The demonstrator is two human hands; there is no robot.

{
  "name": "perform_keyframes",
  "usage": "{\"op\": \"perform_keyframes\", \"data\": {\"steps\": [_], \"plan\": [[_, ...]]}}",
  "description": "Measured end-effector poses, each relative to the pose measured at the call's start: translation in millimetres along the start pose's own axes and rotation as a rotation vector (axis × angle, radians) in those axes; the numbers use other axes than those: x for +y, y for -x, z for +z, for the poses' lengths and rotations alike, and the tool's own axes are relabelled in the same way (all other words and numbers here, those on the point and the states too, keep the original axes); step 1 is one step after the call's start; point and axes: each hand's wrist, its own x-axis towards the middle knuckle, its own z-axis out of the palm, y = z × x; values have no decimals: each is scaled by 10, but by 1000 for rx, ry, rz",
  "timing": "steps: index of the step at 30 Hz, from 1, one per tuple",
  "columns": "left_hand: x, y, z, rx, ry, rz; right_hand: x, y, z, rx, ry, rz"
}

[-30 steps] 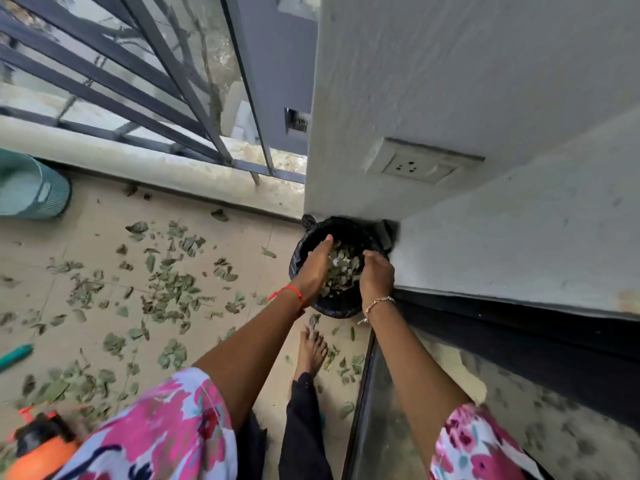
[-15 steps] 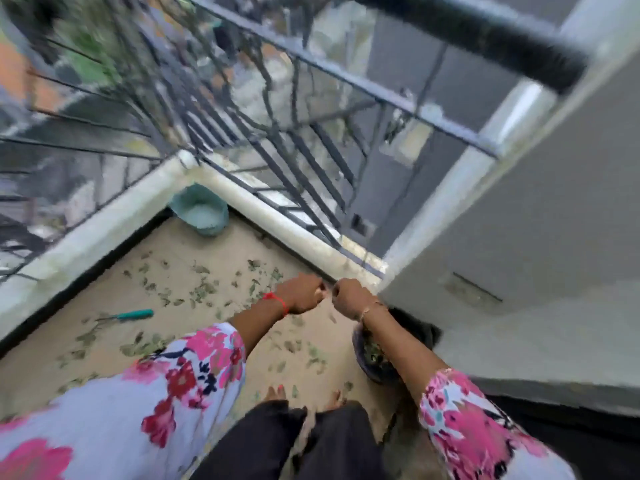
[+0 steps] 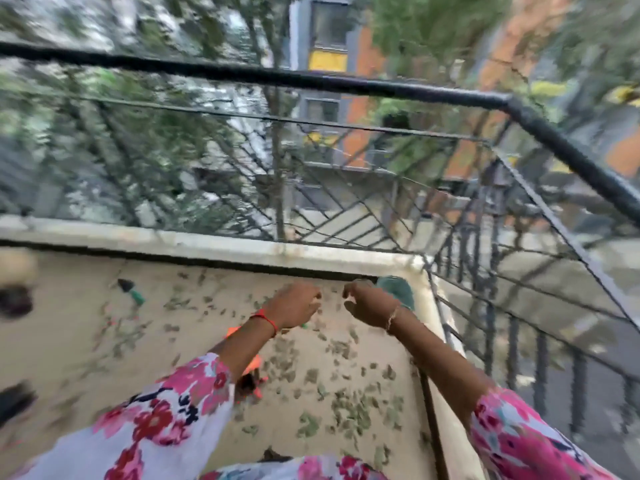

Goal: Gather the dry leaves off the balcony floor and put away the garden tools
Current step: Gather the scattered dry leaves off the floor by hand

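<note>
Dry green leaves (image 3: 346, 407) lie scattered over the beige balcony floor (image 3: 69, 341), thickest at the lower right. My left hand (image 3: 294, 304) and my right hand (image 3: 369, 303) hover side by side above the floor, fingers loosely curled, holding nothing that I can make out. A trowel with a green handle (image 3: 133, 292) lies on the floor to the left. An orange tool (image 3: 254, 363) sits partly hidden under my left forearm. The view is blurred by motion.
A teal basket (image 3: 398, 291) stands in the far corner behind my right hand. A low white kerb (image 3: 207, 242) and black railing (image 3: 346, 84) bound the balcony ahead and on the right. Dark blurred shapes (image 3: 14, 301) sit at the left edge.
My view has swung left, away from the black bag by the wall, toward the railing corner. Both hands came out of the bag and rose together in front of me.
</note>
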Motion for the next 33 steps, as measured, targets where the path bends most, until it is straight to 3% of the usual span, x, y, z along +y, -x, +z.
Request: {"op": "perform_keyframes", "data": {"steps": [8, 15, 33], "plan": [[-594, 833, -16, 111, -79, -394, -871, -570, 174, -116, 184, -383], [-1196, 1444, 108, 66, -6, -663, -1623, -958, 471, -240, 279, -575], [-3258, 1925, -235, 81, 126, -943, -3689, -2554, 883, -312, 337, -750]]}}
